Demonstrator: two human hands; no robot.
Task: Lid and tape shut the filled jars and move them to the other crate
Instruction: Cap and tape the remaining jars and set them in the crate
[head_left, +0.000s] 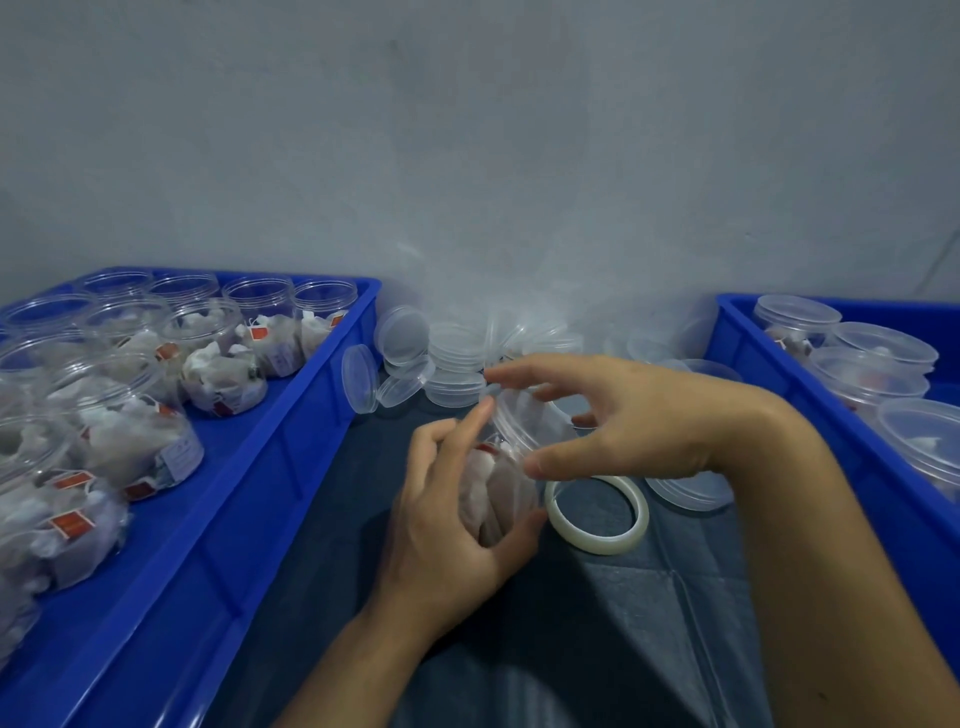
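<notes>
My left hand (457, 512) grips a clear plastic jar (506, 467) filled with white sachets, tilted away from me between the two crates. My right hand (623, 421) hovers over the jar's lidded top with fingers spread, thumb and fingertips at the lid's rim. A roll of clear tape (597, 514) lies flat on the dark cloth just right of the jar. The left blue crate (291, 431) holds several open filled jars (223, 374). The right blue crate (841, 431) holds several lidded jars (872, 358).
A heap of loose clear lids (431, 358) lies against the grey wall between the crates. One more lid (691, 493) lies under my right wrist. Dark cloth (597, 623) covers the surface in front of me.
</notes>
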